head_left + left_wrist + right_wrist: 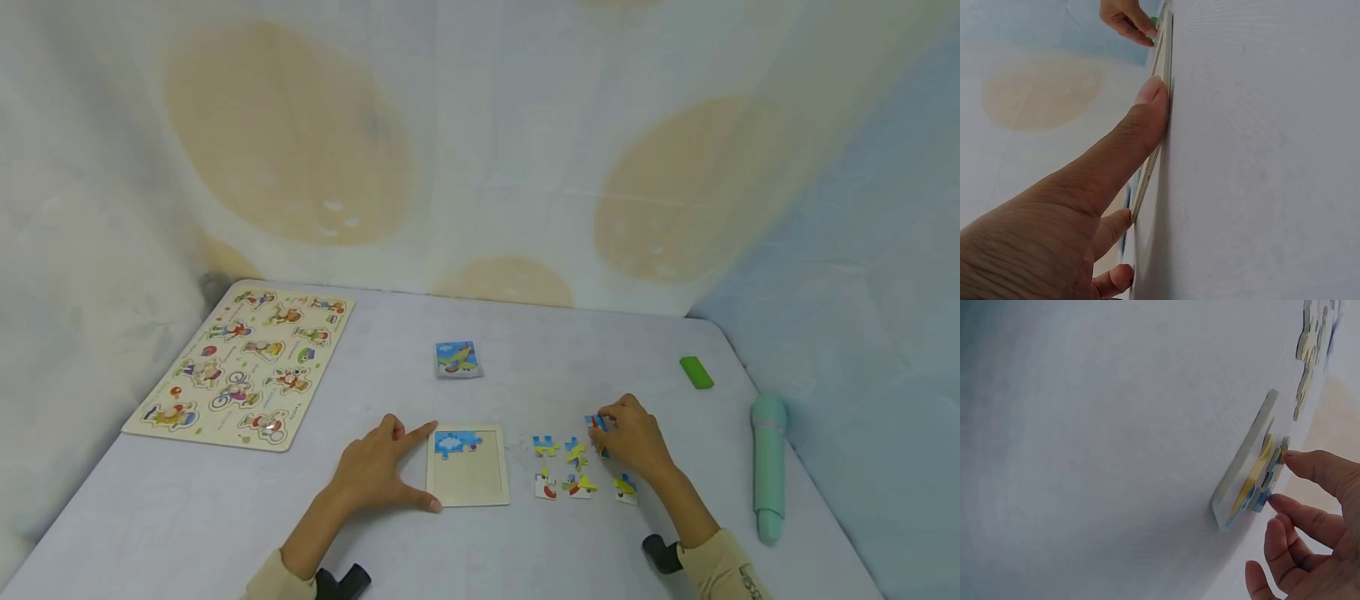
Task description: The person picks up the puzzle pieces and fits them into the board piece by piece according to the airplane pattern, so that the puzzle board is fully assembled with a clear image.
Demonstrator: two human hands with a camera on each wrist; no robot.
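Observation:
A shallow wooden puzzle tray [468, 482] lies on the table with joined blue sky pieces [453, 442] along its upper left. My left hand [377, 468] spans the tray's left side, index finger at the upper corner and straight thumb [1150, 100] at the lower one. To the right of the tray, my right hand [636, 435] pinches a blue jigsaw piece [1259, 499] between thumb and index finger, close over the table. Loose jigsaw pieces [546, 447] in blue, yellow, white and red lie between the hands, and a mostly white piece [626, 490] lies below my right hand.
Behind the tray is a small picture packet [457, 360] showing a yellow plane. A large pegged picture board [247, 367] covers the back left. At the right are a green block [697, 372] and a mint-green cylinder [768, 471]. Patterned curtains [510, 167] hang around the table.

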